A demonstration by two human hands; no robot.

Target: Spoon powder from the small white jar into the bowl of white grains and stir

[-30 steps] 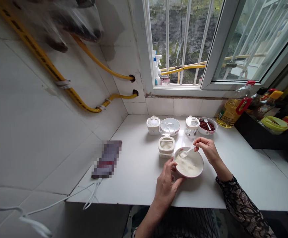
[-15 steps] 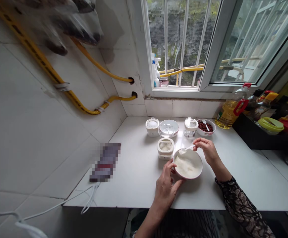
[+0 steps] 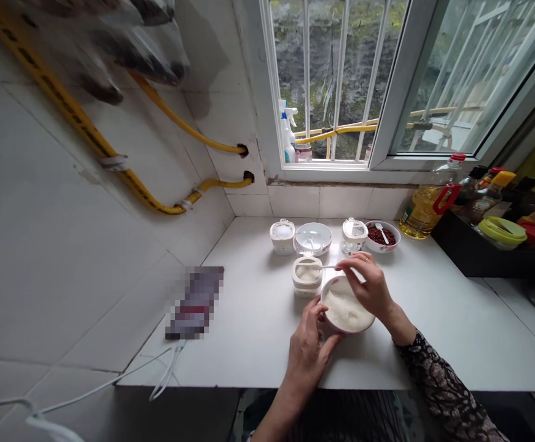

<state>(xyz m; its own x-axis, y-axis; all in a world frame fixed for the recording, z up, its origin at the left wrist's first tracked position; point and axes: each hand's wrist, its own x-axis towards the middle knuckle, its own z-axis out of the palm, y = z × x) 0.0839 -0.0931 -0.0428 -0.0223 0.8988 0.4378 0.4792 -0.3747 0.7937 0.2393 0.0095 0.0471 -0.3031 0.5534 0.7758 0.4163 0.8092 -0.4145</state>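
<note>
My left grip point(image 3: 306, 359) clasps the white bowl point(image 3: 363, 324) to steady it, while my right grip point(image 3: 366, 282) pinches a small spoon point(image 3: 327, 267), its tip apparently reaching into the open canister point(image 3: 304, 287) at frame centre.

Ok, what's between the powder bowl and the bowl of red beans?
The right hand, pinching a white spoon, lies between them in the head view.

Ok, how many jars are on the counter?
3: a jar at back left, a jar at back right beside the bean bowl, and an open jar in front, next to the mixing bowl.
</note>
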